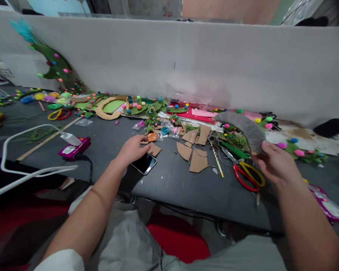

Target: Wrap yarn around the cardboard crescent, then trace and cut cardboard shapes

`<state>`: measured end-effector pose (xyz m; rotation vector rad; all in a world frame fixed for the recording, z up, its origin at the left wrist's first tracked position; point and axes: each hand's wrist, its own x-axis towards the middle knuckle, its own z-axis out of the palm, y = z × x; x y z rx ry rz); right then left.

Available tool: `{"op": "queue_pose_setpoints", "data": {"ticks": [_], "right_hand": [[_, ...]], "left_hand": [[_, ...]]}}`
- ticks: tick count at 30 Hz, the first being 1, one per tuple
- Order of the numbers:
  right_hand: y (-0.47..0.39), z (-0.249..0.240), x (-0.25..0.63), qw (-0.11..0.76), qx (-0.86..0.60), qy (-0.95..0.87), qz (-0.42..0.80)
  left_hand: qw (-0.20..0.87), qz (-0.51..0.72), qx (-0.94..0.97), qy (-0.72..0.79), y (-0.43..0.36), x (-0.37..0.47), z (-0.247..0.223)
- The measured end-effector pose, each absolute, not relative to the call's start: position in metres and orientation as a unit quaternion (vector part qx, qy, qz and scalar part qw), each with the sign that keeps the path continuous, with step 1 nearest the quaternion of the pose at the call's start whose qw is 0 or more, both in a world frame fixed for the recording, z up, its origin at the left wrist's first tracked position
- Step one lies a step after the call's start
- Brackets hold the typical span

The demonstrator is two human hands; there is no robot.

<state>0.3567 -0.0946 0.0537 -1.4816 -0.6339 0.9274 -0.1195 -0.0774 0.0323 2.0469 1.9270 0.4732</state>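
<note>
R hand [277,162] grips grey crescent [247,128] by its lower R end, thumb on top; piece is held over the R part of the table [164,182], arching above moss [238,141] & pompoms. Can't tell if its far end touches the clutter underneath.

L hand [134,148] is palm down, fingers loosely bent, partly covering phone [147,164]. Fingertips are nr orange pkt [152,137] & card scrap [154,149]; can't tell if they're pinching or touching anything.

Btwn hands: more card bits [198,161] in a loose group, then gold stick [216,160] lying at a slant. Scissors [238,162] w/ red & yellow handles lie just L of R hand, blades pointing away from person.

Back of table: tan crescent [100,109] lies flat, pompom-dotted green pcs [137,109] next to it. Far L, green crescent [58,64] stands up against white partition [147,56], blue feathers [24,31] at its top. Nr L: magenta block [73,151] w/ white plug [70,138] in it. 2nd scissors [56,114] lie behind that. R edge: magenta pkg [327,203], partly behind R forearm.
</note>
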Motion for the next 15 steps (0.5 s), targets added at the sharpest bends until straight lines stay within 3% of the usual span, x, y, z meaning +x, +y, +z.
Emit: {"op": "queue_pose_setpoints", "data": {"ticks": [15], "right_hand": [[-0.09, 0.041, 0.353, 0.581, -0.613, -0.301, 0.443]], "left_hand": [[0.083, 0.185, 0.693, 0.692, -0.018, -0.142, 0.017]]}}
